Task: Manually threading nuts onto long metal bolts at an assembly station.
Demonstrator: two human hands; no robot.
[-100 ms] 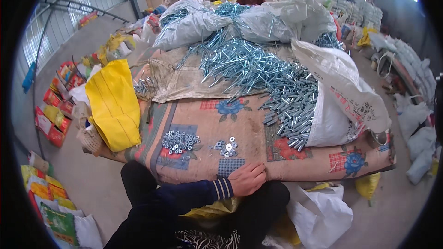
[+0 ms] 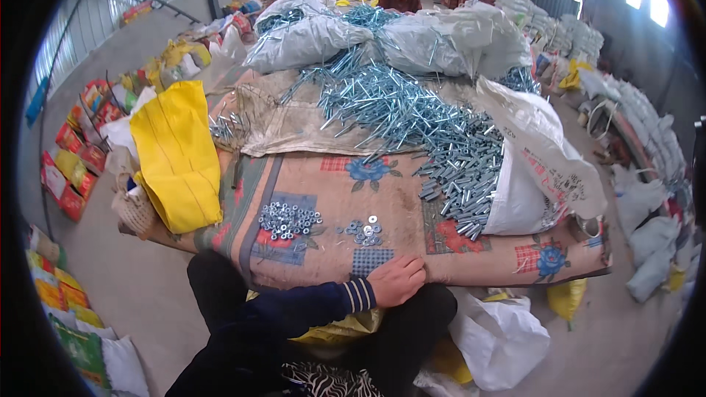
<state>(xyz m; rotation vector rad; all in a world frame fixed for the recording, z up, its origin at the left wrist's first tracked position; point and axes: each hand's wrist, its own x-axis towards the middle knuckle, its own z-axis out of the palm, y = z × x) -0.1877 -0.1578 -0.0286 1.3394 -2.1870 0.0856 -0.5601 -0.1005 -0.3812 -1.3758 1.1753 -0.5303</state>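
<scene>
our left hand (image 2: pixel 397 281) bends at the near edge of the flowery mat (image 2: pixel 397 195), which runs long from left to right. washers (image 2: pixel 367 231) lie flat just beyond. we can't tell what either hand holds.

The left hand (image 2: pixel 397 279) rests on the near edge of a cloth-covered tabletop (image 2: pixel 323 176). Near it lie flat washers (image 2: pixel 368 238), with a pile of nuts (image 2: pixel 288 220) farther left. Behind, long metal rods (image 2: pixel 379 99) heap up; short metal cylinders (image 2: pixel 457 165) lie against a white sack (image 2: pixel 517 195).
</scene>
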